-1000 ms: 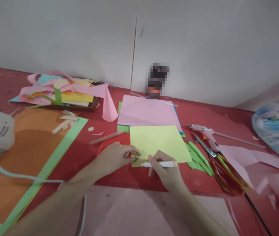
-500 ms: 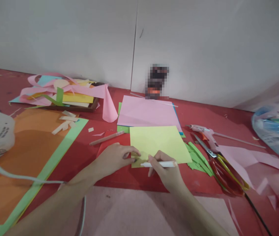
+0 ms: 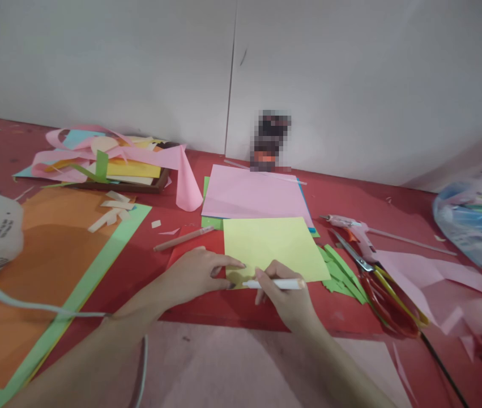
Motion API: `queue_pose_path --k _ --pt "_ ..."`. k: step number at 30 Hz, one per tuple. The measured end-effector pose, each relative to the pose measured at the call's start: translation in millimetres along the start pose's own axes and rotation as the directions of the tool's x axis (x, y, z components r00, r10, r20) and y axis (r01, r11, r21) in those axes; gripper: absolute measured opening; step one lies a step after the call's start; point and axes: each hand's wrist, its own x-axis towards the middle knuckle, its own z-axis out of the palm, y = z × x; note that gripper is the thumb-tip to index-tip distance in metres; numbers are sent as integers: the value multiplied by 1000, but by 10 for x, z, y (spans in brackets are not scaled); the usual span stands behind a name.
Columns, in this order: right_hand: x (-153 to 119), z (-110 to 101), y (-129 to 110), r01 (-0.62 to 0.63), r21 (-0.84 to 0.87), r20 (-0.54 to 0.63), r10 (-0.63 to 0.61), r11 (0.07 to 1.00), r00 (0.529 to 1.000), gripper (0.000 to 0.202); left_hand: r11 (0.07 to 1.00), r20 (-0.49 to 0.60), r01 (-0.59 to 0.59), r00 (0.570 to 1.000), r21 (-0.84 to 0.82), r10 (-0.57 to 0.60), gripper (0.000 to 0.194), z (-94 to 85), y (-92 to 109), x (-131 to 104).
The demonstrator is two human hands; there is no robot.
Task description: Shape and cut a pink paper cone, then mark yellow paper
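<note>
A yellow sheet of paper (image 3: 275, 245) lies in front of me, partly over a stack topped by a pink sheet (image 3: 257, 195). My left hand (image 3: 200, 276) rests at the sheet's lower left corner, thumb and index finger stretched apart with nothing between them. My right hand (image 3: 285, 292) is closed around a white marker (image 3: 281, 284). The marker's tip points left, toward the left fingertips, close above the sheet's lower edge. Whether the tip touches the paper I cannot tell. Under the yellow sheet's left side shows a red sheet (image 3: 196, 241).
Right of the sheet lie green paper scraps (image 3: 342, 275), scissors (image 3: 376, 277) with red and yellow handles, and a pink glue gun (image 3: 357, 232). A pink paper cone (image 3: 188, 184) stands beside a tray of scraps (image 3: 139, 186). A pen (image 3: 183, 239) and a white cable (image 3: 41, 306) lie left.
The left index finger and thumb have spread slightly wider at the sheet's corner. The right hand and marker have hardly moved. The whole view has shifted very slightly.
</note>
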Motion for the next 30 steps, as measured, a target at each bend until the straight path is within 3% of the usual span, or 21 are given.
queue_pose_path --k 4,10,15,21,26,30 --pt "-16 20 -12 23 -44 -65 -26 999 998 33 1000 3 2 1000 3 -2 33 -7 7 0" --pt "-25 18 -8 42 -66 -32 -44 997 999 33 1000 7 10 1000 12 -10 33 2 3 5" --pt "-27 11 -5 28 -108 -132 -42 994 990 32 1000 11 13 1000 11 -13 33 1 5 5" --pt "-35 21 22 66 -123 -64 -74 990 995 31 1000 3 8 1000 -8 -8 32 1 0 7" --pt "-44 19 35 80 -160 -197 -111 984 974 33 1000 4 4 1000 13 -4 33 14 -7 5" --pt "-62 19 44 132 -169 -113 -152 977 982 31 1000 8 -4 1000 19 3 34 18 -1 3"
